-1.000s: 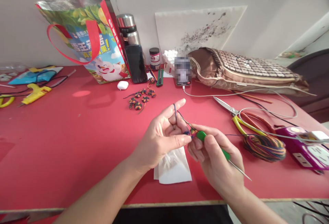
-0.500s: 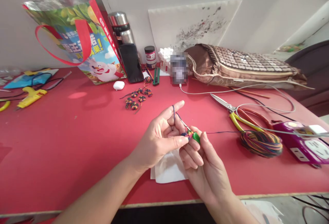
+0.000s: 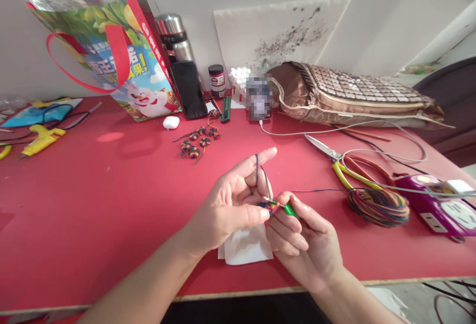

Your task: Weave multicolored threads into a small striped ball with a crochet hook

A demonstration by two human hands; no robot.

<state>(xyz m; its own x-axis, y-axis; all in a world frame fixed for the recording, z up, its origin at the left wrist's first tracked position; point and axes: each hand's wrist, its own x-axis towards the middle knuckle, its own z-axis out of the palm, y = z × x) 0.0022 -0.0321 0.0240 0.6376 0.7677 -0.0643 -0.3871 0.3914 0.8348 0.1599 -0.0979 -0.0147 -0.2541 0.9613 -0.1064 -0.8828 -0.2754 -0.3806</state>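
My left hand (image 3: 238,200) pinches a small multicoloured crochet piece (image 3: 272,206) between thumb and fingers, and a dark yarn strand (image 3: 257,171) loops over its raised index finger. In my right hand (image 3: 301,227) is a crochet hook with a green handle (image 3: 290,210), gripped by thumb and index finger. The hook's metal tip lies at the crochet piece, near the left fingers. A thin strand runs right from the hands to a coil of multicoloured yarn (image 3: 378,207). Several small crocheted pieces (image 3: 194,152) lie on the red table beyond my left hand.
Scissors (image 3: 336,158) with yellow and red handles lie beside the coil, near a purple power strip (image 3: 435,210). White tissue (image 3: 248,247) is under my hands. Behind stand a black phone (image 3: 189,91), a printed bag (image 3: 111,61) and a jar (image 3: 216,81). A yellow glue gun (image 3: 42,139) lies left.
My right hand has moved slightly right and down, and the hook now lies flatter across the crochet piece. My left index finger has shifted a little right with the yarn over it.
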